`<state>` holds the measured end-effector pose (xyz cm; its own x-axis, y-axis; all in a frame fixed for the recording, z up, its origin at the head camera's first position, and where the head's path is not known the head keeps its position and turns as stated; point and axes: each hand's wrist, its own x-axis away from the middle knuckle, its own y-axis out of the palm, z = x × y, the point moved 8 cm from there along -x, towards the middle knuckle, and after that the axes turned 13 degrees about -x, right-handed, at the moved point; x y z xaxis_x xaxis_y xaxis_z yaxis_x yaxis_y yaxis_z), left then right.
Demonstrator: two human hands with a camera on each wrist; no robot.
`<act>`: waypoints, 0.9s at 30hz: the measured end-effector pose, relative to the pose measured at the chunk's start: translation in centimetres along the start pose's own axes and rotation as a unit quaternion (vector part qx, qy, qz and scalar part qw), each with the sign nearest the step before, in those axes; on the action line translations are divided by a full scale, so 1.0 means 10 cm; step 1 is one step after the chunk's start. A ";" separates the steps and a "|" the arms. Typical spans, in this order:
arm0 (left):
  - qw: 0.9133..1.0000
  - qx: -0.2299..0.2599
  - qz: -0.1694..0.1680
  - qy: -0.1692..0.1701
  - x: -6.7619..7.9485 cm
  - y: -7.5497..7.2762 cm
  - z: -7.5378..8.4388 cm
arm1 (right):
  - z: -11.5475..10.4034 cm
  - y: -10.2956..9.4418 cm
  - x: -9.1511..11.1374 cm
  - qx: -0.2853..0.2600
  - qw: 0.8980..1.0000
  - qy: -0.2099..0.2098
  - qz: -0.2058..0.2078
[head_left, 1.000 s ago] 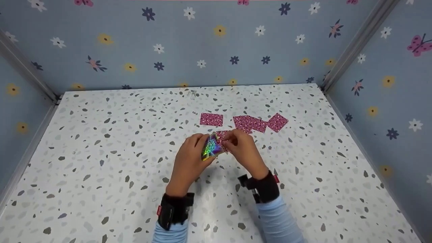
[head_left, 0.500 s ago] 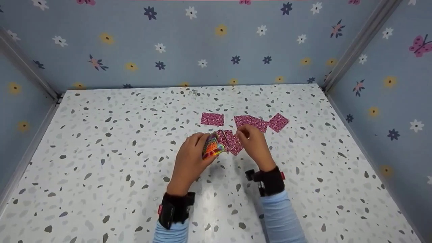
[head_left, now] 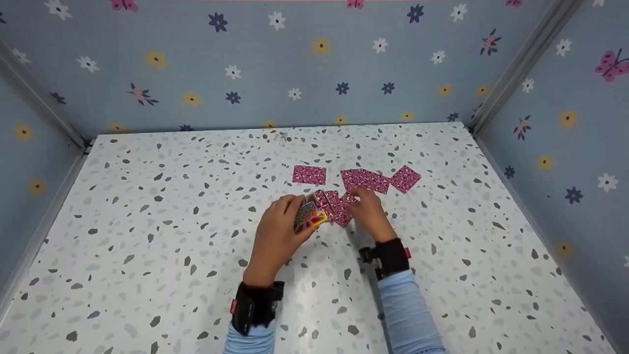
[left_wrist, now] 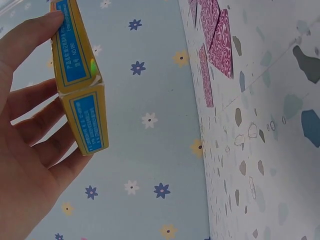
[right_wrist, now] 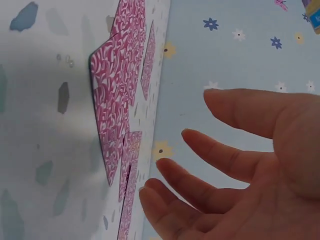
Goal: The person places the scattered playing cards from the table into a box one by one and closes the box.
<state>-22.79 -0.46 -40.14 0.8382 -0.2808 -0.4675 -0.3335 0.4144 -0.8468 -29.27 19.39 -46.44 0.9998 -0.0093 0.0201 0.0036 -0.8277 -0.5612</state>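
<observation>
My left hand (head_left: 278, 226) grips a small card box (head_left: 310, 216) with a shiny multicoloured face. In the left wrist view the same box (left_wrist: 80, 75) is yellow with blue printed panels, and its end is closed. The thumb lies on one side and the fingers wrap the other. Pink-and-white patterned cards (head_left: 340, 211) lie overlapping on the table just right of the box. Over their right edge is my right hand (head_left: 369, 212). In the right wrist view its fingers (right_wrist: 220, 147) are spread and loosely bent, holding nothing, beside the pink cards (right_wrist: 112, 95).
Further back on the white speckled table (head_left: 162, 221) lie more patterned cards: a single card (head_left: 309, 174), an overlapping group (head_left: 366, 180) and a tilted card (head_left: 405, 178) at its right. A blue flowered panel (head_left: 275, 59) rises behind, with others at the sides.
My right hand has drawn away from the box to the right, and more pink cards now show on the table there. The left hand keeps its grip on the box.
</observation>
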 end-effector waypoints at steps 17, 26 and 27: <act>1.000 0.004 0.016 0.002 0.01 -0.04 0.01 | 0.15 0.15 0.04 0.168 0.986 0.017 -0.003; 1.000 -0.001 0.012 0.003 0.01 -0.02 0.00 | 0.23 0.18 0.03 0.187 0.980 0.068 -0.022; 1.000 0.000 0.010 0.002 0.01 -0.02 0.00 | 0.24 0.18 0.03 0.188 0.979 0.077 -0.026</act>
<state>-22.65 -0.55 -40.04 0.8291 -0.2766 -0.4859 -0.3506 0.4199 -0.8371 -28.91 19.23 -49.39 0.9830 -0.0817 0.1645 0.0905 -0.5644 -0.8205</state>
